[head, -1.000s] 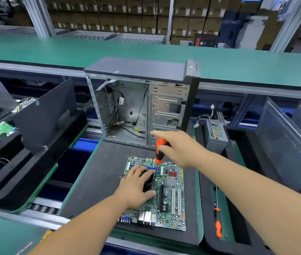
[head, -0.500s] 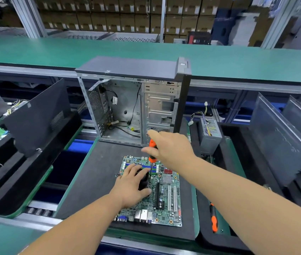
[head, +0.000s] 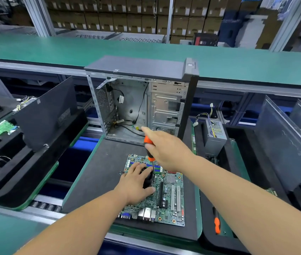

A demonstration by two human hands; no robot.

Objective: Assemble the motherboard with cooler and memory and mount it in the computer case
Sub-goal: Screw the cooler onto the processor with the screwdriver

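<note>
A green motherboard (head: 171, 201) lies flat on a dark mat in front of me. My left hand (head: 134, 184) presses down on a black cooler (head: 148, 178) on the board, mostly hidden beneath the palm. My right hand (head: 166, 150) grips an orange-handled screwdriver (head: 149, 145) held upright, its shaft reaching down to the board beside the cooler. Behind the board stands the open computer case (head: 142, 102), empty inside apart from loose cables.
A grey power supply (head: 215, 137) with coloured wires stands in a black foam tray at the right. A second orange screwdriver (head: 217, 222) lies in that tray near me. A black side panel (head: 44, 115) leans in a foam tray at the left. Green conveyor shelf behind.
The view has shifted slightly; both hands stay on the board. The right hand with the screwdriver stays over the cooler's right side, its grip barely changed.
</note>
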